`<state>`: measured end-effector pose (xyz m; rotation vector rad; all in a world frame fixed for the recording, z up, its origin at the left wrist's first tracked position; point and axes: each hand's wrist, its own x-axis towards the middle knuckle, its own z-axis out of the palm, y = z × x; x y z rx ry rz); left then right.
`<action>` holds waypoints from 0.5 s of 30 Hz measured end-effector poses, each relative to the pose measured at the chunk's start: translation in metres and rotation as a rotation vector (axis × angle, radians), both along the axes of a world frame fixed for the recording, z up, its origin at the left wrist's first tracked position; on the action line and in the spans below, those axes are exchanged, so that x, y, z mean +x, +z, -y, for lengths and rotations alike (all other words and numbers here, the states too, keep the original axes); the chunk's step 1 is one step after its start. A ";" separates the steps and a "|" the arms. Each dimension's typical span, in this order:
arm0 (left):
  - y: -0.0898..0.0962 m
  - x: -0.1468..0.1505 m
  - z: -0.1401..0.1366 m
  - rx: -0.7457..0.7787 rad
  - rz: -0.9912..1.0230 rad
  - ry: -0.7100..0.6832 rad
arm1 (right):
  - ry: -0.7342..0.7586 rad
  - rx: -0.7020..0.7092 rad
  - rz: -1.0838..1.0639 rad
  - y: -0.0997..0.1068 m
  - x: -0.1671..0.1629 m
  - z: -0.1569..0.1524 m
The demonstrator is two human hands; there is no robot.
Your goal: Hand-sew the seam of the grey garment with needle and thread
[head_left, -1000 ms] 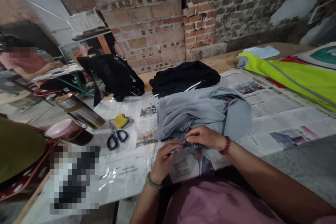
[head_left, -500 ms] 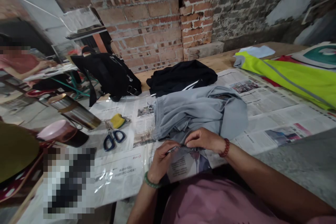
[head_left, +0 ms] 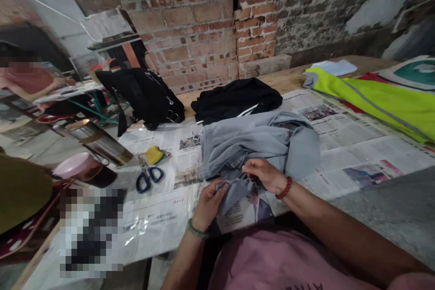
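A grey garment (head_left: 251,140) lies bunched on the newspaper-covered table in front of me, with a gathered band along its left edge. My left hand (head_left: 210,201), a green bead bracelet at its wrist, pinches a near part of the cloth between thumb and fingers. Just right of it, my right hand (head_left: 263,174), wearing a red bead bracelet, is closed with thumb and forefinger pinched at the garment's fabric. Whether a small tool is also in that pinch I cannot make out. Blue-handled scissors (head_left: 149,178) rest on the table to the left.
A yellow cloth piece (head_left: 154,155) is by the scissors. A steel flask (head_left: 102,142) and a lidded cup (head_left: 84,168) stand left. Behind are a black backpack (head_left: 149,97) and black clothing (head_left: 234,99); a neon vest (head_left: 374,104) and an iron (head_left: 414,72) are right. A person sits far left.
My hands have moved slightly apart, the right one a little up. More of the grey fabric now shows raised between them. The view has shifted slightly.
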<state>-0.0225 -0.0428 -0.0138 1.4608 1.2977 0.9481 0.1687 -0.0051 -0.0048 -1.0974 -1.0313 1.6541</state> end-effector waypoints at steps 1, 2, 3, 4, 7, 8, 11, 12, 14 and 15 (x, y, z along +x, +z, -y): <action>-0.001 0.000 0.000 -0.014 0.015 0.007 | -0.016 -0.016 -0.018 -0.001 0.000 -0.001; -0.001 -0.001 0.000 -0.027 0.029 0.014 | -0.031 -0.029 -0.039 -0.002 0.001 -0.003; -0.002 -0.001 0.000 -0.037 0.042 0.018 | -0.039 -0.042 -0.061 -0.002 0.002 -0.004; -0.003 -0.001 0.000 -0.045 0.051 0.022 | -0.039 -0.058 -0.081 -0.002 0.003 -0.006; -0.003 -0.001 0.000 -0.056 0.049 0.025 | 0.011 -0.086 -0.119 0.000 0.007 -0.010; -0.003 -0.001 0.000 -0.061 0.048 0.026 | 0.021 -0.083 -0.129 0.001 0.008 -0.011; -0.002 0.000 0.000 -0.076 0.049 0.028 | 0.008 -0.056 -0.184 0.008 0.009 -0.017; -0.001 0.000 0.000 -0.079 0.049 0.029 | 0.000 -0.056 -0.216 0.010 0.008 -0.019; -0.001 0.000 0.000 -0.081 0.045 0.032 | -0.008 -0.076 -0.291 0.015 0.006 -0.023; 0.000 0.000 0.000 -0.081 0.046 0.032 | -0.009 -0.093 -0.330 0.017 0.005 -0.025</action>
